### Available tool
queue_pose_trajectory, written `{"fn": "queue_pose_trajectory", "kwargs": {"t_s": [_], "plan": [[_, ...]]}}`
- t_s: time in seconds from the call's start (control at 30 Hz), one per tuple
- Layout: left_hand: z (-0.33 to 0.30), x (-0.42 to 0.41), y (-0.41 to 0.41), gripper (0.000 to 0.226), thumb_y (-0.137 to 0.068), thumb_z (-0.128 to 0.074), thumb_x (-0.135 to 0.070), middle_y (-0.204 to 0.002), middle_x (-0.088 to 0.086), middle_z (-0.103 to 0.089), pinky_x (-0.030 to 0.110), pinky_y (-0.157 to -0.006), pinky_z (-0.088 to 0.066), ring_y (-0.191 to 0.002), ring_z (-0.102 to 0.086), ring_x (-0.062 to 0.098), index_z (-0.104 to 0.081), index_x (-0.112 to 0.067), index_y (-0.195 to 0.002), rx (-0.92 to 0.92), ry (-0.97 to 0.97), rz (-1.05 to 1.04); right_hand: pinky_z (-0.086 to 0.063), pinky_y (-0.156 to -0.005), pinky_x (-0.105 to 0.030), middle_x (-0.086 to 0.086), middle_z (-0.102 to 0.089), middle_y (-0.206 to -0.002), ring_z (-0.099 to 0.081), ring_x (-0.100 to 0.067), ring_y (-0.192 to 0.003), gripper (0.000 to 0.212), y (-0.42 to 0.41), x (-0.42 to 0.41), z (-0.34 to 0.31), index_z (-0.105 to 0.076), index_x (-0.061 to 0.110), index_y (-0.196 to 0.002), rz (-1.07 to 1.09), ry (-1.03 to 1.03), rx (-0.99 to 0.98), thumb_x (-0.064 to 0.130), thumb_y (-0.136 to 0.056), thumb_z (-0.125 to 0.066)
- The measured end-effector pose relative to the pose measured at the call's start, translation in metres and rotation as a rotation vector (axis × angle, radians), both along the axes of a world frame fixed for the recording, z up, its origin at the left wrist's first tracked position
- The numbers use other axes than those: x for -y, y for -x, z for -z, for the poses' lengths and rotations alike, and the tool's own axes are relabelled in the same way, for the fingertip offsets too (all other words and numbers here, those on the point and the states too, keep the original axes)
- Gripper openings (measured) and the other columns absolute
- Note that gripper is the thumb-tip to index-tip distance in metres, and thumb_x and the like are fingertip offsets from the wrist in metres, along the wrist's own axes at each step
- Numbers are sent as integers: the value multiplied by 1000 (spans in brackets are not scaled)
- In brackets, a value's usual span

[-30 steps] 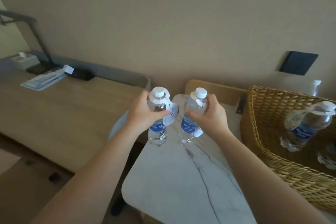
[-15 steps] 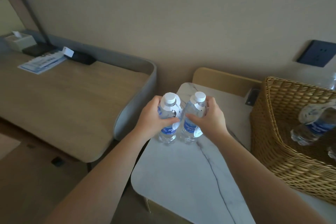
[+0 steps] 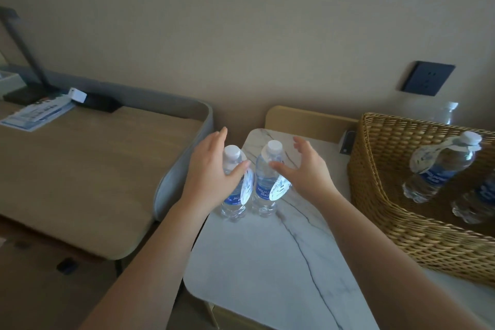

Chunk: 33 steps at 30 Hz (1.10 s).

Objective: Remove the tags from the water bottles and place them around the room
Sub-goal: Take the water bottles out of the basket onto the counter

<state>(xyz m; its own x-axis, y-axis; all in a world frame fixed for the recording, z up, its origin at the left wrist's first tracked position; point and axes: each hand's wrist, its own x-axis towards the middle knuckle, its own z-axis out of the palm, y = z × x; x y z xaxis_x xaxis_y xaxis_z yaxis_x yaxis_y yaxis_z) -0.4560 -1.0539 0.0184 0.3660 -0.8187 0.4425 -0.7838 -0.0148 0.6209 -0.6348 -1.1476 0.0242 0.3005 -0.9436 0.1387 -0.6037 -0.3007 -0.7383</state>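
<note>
Two small water bottles stand side by side on the white marble table (image 3: pixel 267 262), each with a white cap, a blue label and a white round tag hanging from its neck. The left bottle (image 3: pixel 233 190) is partly covered by my left hand (image 3: pixel 211 171), whose fingers are spread and lifted off it. The right bottle (image 3: pixel 266 182) stands just left of my right hand (image 3: pixel 302 169), which is also open with fingers apart. Neither hand grips a bottle.
A wicker basket (image 3: pixel 380 195) on the table's right holds more tagged bottles (image 3: pixel 439 169). Another bottle (image 3: pixel 447 112) stands behind it by a dark wall socket (image 3: pixel 427 78). Left is a wooden desk (image 3: pixel 80 163) with a lamp base, leaflet and dark box.
Both hands set the two bottles down on the marble table and let go; the fingers have opened and drawn away from the bottles.
</note>
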Motion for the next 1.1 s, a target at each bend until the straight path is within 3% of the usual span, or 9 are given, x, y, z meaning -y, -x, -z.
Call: {"fn": "queue_pose_trajectory", "kwargs": {"t_s": [0.1, 0.23, 0.43, 0.57, 0.7, 0.97, 1.1], "plan": [[-24, 8, 20, 69, -84, -68, -35, -134, 23, -55, 46, -104, -38, -126, -49, 40, -48, 4, -137, 168, 112, 18, -31, -92, -24, -2, -47, -141, -45, -20, -127, 64, 24, 0, -11, -45, 19, -137, 48, 141, -45, 48, -83, -64], [-45, 30, 64, 68, -85, -57, -41, -128, 24, -59, 52, -102, -42, -122, -53, 40, -51, 7, -133, 220, 157, 145, -36, -102, -32, -3, -46, -142, -42, -21, -130, 55, 74, -1, -25, -49, 18, -134, 143, 244, -84, 41, -86, -62], [-53, 66, 154, 67, -86, -60, -39, -133, 20, -56, 48, -107, -38, -126, -50, 36, -49, 3, -137, 217, 150, 342, -42, -103, -38, 0, -46, -140, -44, -20, -127, 55, 173, -3, -31, -48, 18, -135, 359, 234, -103, 43, -87, -60], [-53, 92, 221, 69, -89, -62, -40, -140, 16, -51, 47, -110, -35, -132, -45, 31, -44, -1, -142, 225, 128, 466, -41, -88, -26, -2, -51, -129, -49, -18, -114, 48, 242, 2, -32, -54, 16, -128, 469, 238, -93, 38, -86, -63], [-46, 122, 285, 69, -90, -58, -46, -145, 8, -46, 40, -112, -33, -135, -39, 24, -38, -11, -146, 227, 87, 505, -36, -86, -25, -2, -52, -129, -50, -18, -114, 47, 310, 20, -30, -55, 16, -127, 540, 224, -104, 37, -86, -64], [-21, 175, 381, 67, -88, -64, -44, -146, 1, -44, 32, -105, -33, -134, -40, 21, -37, -21, -145, 55, -112, 432, -35, -83, -24, -4, -55, -125, -52, -18, -108, 49, 420, 73, -17, -52, 16, -129, 471, 142, -103, 33, -85, -65], [-15, 204, 401, 63, -83, -71, -43, -138, -1, -50, 26, -91, -33, -124, -46, 17, -45, -19, -135, -79, -132, 373, -38, -80, -26, -6, -51, -128, -51, -17, -106, 61, 444, 105, -13, -45, 17, -134, 451, 86, -110, 39, -81, -68]]}}
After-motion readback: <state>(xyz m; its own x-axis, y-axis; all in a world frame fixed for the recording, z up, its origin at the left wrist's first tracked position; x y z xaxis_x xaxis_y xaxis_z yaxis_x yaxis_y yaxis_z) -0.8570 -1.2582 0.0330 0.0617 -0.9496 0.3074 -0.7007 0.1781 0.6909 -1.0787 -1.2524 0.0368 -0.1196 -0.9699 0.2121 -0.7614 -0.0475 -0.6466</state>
